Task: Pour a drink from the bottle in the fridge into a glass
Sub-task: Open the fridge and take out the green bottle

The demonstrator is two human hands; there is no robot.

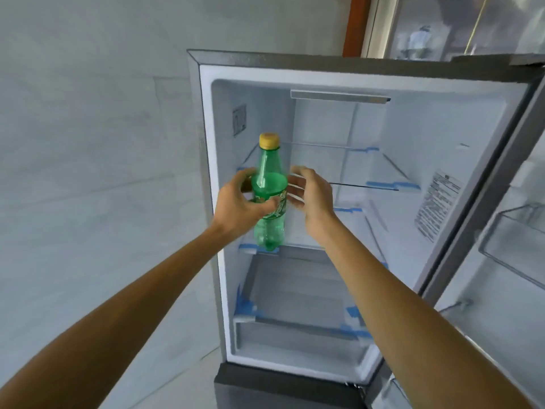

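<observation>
Grip: left hand [240, 202] wraps upright green plastic bottle [269, 187]; right hand [312, 193] spread, empty.
Axis: vertical, yellow cap [269, 140] up.

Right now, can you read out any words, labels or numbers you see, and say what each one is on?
No text can be read.
Green bottle label: print too blurred.
Sticker on the fridge's right inner wall: lines too small.
Small grey panel on the left inner wall: markings unreadable.

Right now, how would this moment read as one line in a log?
left hand: gripping green bottle | right hand: open beside it | cap: on | fridge: door open | glass: not in view
</observation>
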